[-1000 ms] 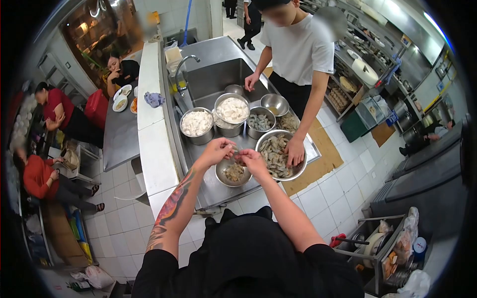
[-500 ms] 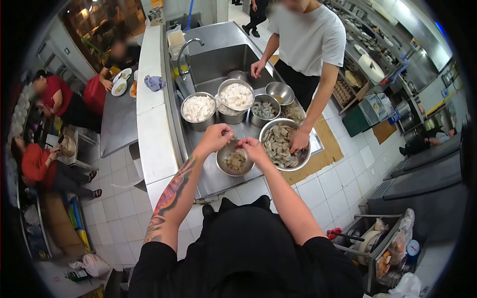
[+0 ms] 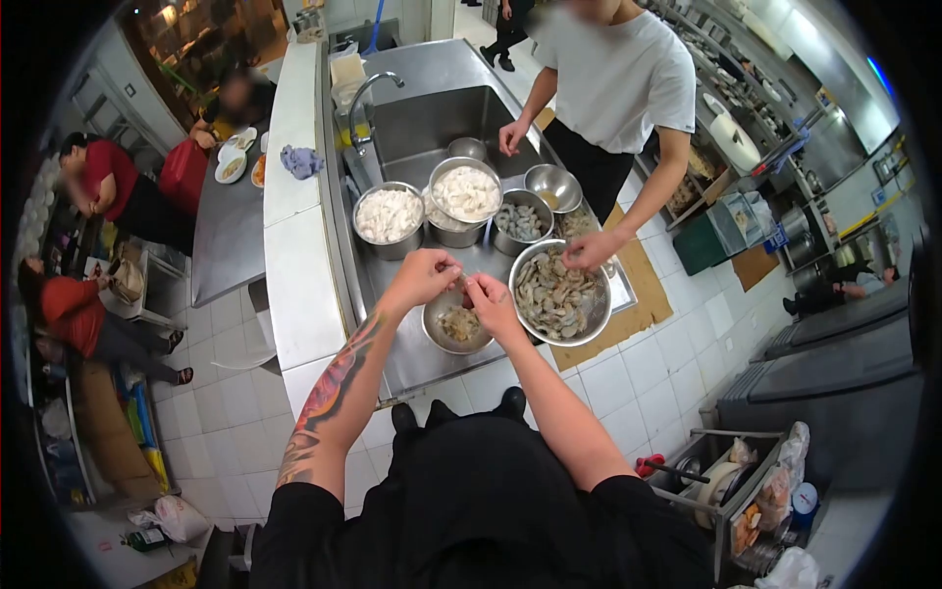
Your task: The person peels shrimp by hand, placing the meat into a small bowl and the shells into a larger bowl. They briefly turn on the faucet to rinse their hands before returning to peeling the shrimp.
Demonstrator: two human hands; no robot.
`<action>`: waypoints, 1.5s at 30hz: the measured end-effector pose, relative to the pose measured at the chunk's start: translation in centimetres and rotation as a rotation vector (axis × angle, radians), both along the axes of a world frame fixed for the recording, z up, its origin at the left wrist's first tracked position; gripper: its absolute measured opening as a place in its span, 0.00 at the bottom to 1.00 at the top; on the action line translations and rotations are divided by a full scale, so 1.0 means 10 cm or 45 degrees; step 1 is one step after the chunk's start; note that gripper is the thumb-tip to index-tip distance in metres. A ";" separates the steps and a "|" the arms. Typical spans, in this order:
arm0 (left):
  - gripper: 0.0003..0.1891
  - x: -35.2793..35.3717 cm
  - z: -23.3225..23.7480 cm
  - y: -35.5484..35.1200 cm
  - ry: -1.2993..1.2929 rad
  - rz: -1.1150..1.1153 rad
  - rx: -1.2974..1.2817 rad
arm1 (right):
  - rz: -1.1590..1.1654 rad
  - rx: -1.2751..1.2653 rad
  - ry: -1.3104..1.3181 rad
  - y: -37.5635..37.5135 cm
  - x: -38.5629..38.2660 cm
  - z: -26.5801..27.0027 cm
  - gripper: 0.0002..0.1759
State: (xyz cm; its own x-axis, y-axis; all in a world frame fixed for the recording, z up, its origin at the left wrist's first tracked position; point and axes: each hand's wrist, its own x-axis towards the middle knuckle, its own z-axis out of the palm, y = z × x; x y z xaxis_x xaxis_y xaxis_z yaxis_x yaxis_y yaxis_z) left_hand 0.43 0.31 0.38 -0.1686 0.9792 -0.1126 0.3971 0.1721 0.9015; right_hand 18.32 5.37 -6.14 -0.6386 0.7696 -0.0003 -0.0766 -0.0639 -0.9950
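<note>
My left hand [image 3: 428,275] and my right hand [image 3: 491,299] meet with fingers pinched together above a small metal bowl [image 3: 432,337]. Between the fingertips is a small, partly hidden shrimp [image 3: 463,283]. Brownish shrimp shells [image 3: 459,322] lie in the bowl beneath. To the right, a large metal bowl [image 3: 607,304] holds many whole grey shrimp [image 3: 554,294]. Behind it stands a pot [image 3: 505,241] with peeled grey shrimp [image 3: 521,220]. Two metal containers hold pale, whitish pieces [image 3: 389,214], one of them stacked on another container.
A co-worker in a white shirt [image 3: 628,79] stands across the counter, one hand [image 3: 589,250] over the large bowl. A sink [image 3: 422,123] with a faucet [image 3: 358,128] lies behind the pots. A tiled ledge [image 3: 299,245] with a purple cloth [image 3: 301,162] runs along the left.
The co-worker's hand has lifted from among the shrimp to above the bowl's far rim. My hands remain pinched together over the small bowl, the fingers slightly shifted. The view has moved slightly.
</note>
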 end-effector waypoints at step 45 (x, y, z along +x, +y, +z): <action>0.09 0.01 -0.01 -0.07 -0.111 -0.044 -0.071 | -0.166 -0.052 -0.019 -0.16 0.09 0.11 0.15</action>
State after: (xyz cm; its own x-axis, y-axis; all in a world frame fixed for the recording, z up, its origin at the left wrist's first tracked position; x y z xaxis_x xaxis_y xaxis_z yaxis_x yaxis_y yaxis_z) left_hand 0.57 -0.36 0.31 -0.1217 0.9761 -0.1802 0.3243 0.2107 0.9222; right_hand 19.25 3.81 -5.01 -0.5326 0.8453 -0.0423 -0.0721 -0.0951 -0.9929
